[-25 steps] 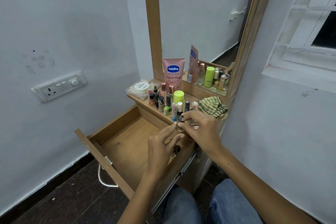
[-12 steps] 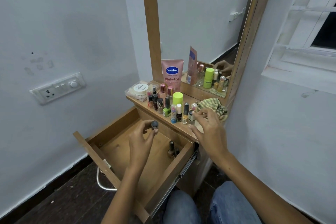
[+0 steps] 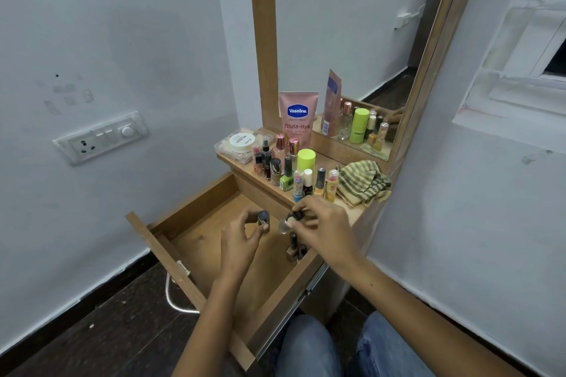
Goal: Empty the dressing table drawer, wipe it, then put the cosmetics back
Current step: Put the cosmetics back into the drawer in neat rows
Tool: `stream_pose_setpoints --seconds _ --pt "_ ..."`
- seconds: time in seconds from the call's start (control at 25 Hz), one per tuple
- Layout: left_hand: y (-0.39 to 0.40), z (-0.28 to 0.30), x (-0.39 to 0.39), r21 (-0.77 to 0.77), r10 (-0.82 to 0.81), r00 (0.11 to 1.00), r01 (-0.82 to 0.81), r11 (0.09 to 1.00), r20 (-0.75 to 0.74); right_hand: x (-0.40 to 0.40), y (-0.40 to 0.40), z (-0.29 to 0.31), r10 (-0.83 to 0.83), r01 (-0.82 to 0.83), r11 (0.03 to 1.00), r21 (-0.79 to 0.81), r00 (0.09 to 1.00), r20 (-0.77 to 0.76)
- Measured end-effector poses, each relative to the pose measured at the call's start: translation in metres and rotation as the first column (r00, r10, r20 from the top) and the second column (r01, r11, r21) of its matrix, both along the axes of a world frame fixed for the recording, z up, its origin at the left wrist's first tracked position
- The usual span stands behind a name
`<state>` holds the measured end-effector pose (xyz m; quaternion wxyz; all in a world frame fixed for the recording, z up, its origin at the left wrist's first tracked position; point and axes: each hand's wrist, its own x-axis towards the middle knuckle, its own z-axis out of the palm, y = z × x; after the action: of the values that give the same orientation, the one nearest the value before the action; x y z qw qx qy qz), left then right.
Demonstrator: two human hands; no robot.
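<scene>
- While the drawer (image 3: 196, 217) stands open, the left hand (image 3: 242, 236) pinches a dark bottle (image 3: 263, 219) above it.
- Right hand (image 3: 321, 223) grips a small clear bottle (image 3: 291, 220); set each upright beside those already inside (image 3: 295, 249).

Soft, even indoor light, faint shadows; wide-angle lens bends the edges, and the right hand (image 3: 324, 229) blurs slightly.

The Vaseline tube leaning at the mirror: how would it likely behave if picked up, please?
The Vaseline tube stands tall on its narrow cap end against the mirror frame, so a nudge would probably tip it. It looks like soft plastic, likely yielding to squeezing and hardly fragile.
</scene>
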<state>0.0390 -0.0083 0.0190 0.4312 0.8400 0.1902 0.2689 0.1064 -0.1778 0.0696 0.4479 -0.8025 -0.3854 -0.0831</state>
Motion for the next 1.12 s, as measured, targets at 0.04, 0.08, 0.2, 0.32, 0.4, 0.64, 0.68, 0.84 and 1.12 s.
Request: stream_pose_setpoints --seconds 0.04,0.08,0.2,0.32,0.4,0.64,0.68,0.84,1.12 --pt "0.0 -0.001 -0.001 -0.001 0.006 1.0 -0.006 1.0 -0.02 0.0 0.01 -0.003 -0.013 0.014 0.997 -0.082 1.0 0.021" --pt "-0.001 -0.001 -0.002 -0.002 0.011 0.999 -0.011 1.0 -0.037 0.001 0.02 -0.007 -0.029 0.039 0.986 -0.161 0.997 0.069" --pt "0.0 -0.003 -0.004 -0.021 0.025 0.998 -0.027 0.999 -0.058 0.0 0.04 -0.02 -0.048 0.094 0.943 -0.319 0.988 0.148" --pt "0.003 -0.005 -0.001 -0.033 0.012 0.996 -0.015 0.999 -0.093 -0.001 0.047 -0.031 -0.061 0.117 0.879 -0.462 0.989 0.134" --pt "0.004 -0.007 0.001 -0.03 -0.003 0.993 -0.001 1.0 -0.118 0.0 0.047 -0.036 -0.074 0.128 0.846 -0.518 0.99 0.123" --pt "0.005 -0.012 0.005 -0.012 -0.109 0.975 0.109 0.994 -0.193 0.0 0.038 -0.036 -0.084 0.09 0.864 -0.495 0.996 0.034" --pt "0.005 -0.013 0.006 -0.005 -0.132 0.969 0.133 0.991 -0.208 0.0 0.033 -0.033 -0.091 0.102 0.88 -0.463 0.995 0.045" --pt "0.005 -0.015 0.011 0.029 -0.175 0.953 0.188 0.982 -0.248 -0.001 0.008 -0.022 -0.111 0.143 0.931 -0.335 0.987 0.113" --pt "0.005 -0.018 0.014 0.08 -0.118 0.949 0.147 0.986 -0.293 -0.005 0.006 -0.019 0.044 -0.016 0.933 -0.359 0.997 0.07"
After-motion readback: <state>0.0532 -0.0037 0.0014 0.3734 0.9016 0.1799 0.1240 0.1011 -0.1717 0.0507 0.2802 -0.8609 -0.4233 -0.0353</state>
